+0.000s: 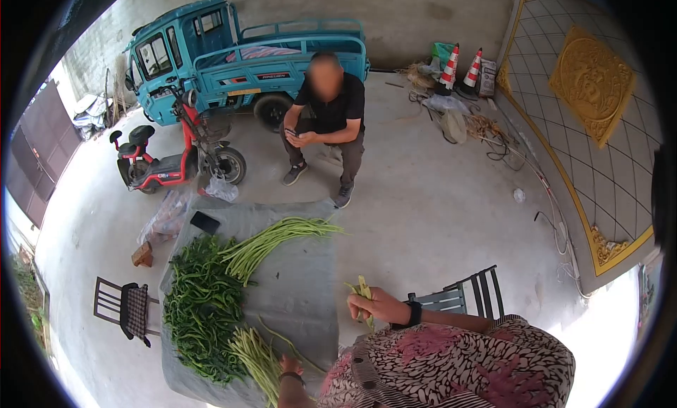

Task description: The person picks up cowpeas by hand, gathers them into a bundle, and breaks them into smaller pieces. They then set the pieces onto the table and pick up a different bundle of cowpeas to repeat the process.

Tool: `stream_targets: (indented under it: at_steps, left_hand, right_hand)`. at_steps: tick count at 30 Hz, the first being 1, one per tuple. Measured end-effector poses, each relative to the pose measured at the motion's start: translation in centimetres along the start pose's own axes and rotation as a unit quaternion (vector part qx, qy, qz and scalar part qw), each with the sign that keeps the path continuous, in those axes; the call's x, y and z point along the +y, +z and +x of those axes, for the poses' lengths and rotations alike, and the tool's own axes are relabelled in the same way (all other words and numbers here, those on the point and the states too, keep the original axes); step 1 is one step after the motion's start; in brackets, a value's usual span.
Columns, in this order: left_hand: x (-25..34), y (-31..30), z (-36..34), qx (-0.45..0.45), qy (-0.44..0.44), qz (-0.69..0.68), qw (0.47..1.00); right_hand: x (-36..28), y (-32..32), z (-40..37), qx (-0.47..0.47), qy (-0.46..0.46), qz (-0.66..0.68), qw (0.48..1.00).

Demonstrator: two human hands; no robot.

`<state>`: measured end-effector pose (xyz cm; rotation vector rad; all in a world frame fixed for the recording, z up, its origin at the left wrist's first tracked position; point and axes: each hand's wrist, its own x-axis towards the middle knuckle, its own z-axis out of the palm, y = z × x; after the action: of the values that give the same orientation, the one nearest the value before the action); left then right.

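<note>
My right hand (381, 306), with a dark band on its wrist, is closed around a short bunch of yellowish-green long beans (364, 288), held over the floor beside the sheet. My left hand (290, 366) is at the near edge of the sheet, its fingers curled against a bundle of pale green long beans (252, 355). One loose bean curves past that hand. Left of the bundle lies a big heap of green chili peppers (201, 302). A second pile of long beans (271, 244) rests at the sheet's far side.
A grey sheet (293, 288) covers the ground, with a black phone (205, 222) on it. Small chairs stand at left (130, 306) and right (462, 295). A person (331, 115) sits opposite with a phone. Behind are a red scooter (173, 165), blue cargo tricycle (240, 62) and traffic cones (449, 69).
</note>
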<state>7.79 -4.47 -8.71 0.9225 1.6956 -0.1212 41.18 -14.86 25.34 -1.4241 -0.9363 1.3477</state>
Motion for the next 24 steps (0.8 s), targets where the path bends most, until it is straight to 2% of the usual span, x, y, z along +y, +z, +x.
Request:
stream_targets:
  at_steps: [4, 6, 8, 10, 11, 13, 15, 16, 18, 20, 22, 24]
  left_hand:
    - [-1.0, 0.3, 2.8, 0.033, -0.096, -0.071, 0.992]
    - [-1.0, 0.4, 3.4, 0.039, 0.025, 0.19, 0.981]
    - [-0.5, 0.1, 3.6, 0.043, 0.144, 0.439, 0.886]
    - [-0.2, -0.4, 3.3, 0.04, 0.251, 0.654, 0.713]
    - [-1.9, 0.2, 6.3, 0.131, 0.258, 0.612, 0.736]
    - [-2.6, 0.7, 7.5, 0.302, 0.288, 0.482, 0.77]
    - [-2.9, 0.6, 7.3, 0.228, 0.175, 0.333, 0.898]
    - [-2.4, 0.4, 6.1, 0.207, 0.109, 0.257, 0.938]
    - [-3.2, 0.6, 3.1, 0.271, 0.158, 0.117, 0.942]
    - [-2.5, 0.8, 0.7, 0.256, 0.192, 0.062, 0.945]
    - [-2.8, 1.0, 1.4, 0.229, 0.22, 0.167, 0.934]
    - [-2.0, 1.0, -0.6, 0.221, 0.388, 0.3, 0.843]
  right_hand:
    - [0.2, 0.6, -0.2, 0.008, 0.003, -0.015, 1.0]
    - [0.3, 0.8, -0.3, 0.009, 0.005, -0.018, 1.0]
    - [0.2, 0.9, -0.6, 0.011, 0.001, -0.018, 1.0]
    - [0.6, 0.5, -0.6, 0.01, -0.013, -0.017, 1.0]
    - [0.7, 0.4, -0.6, 0.009, -0.021, -0.016, 1.0]
    - [0.5, 0.4, -0.8, 0.031, -0.028, 0.009, 0.999]
    - [0.3, 0.7, -0.8, 0.033, -0.026, 0.018, 0.999]
    - [0.1, 0.8, -0.8, 0.032, -0.024, 0.016, 0.999]
    - [0.0, 0.8, -0.6, 0.026, -0.023, 0.016, 0.999]
    - [-0.1, 0.9, -0.5, 0.013, -0.02, 0.018, 1.0]
    - [-0.6, 1.2, -0.4, 0.003, -0.025, 0.003, 1.0]
    - [-0.2, 1.3, 0.2, -0.007, -0.061, -0.025, 0.998]
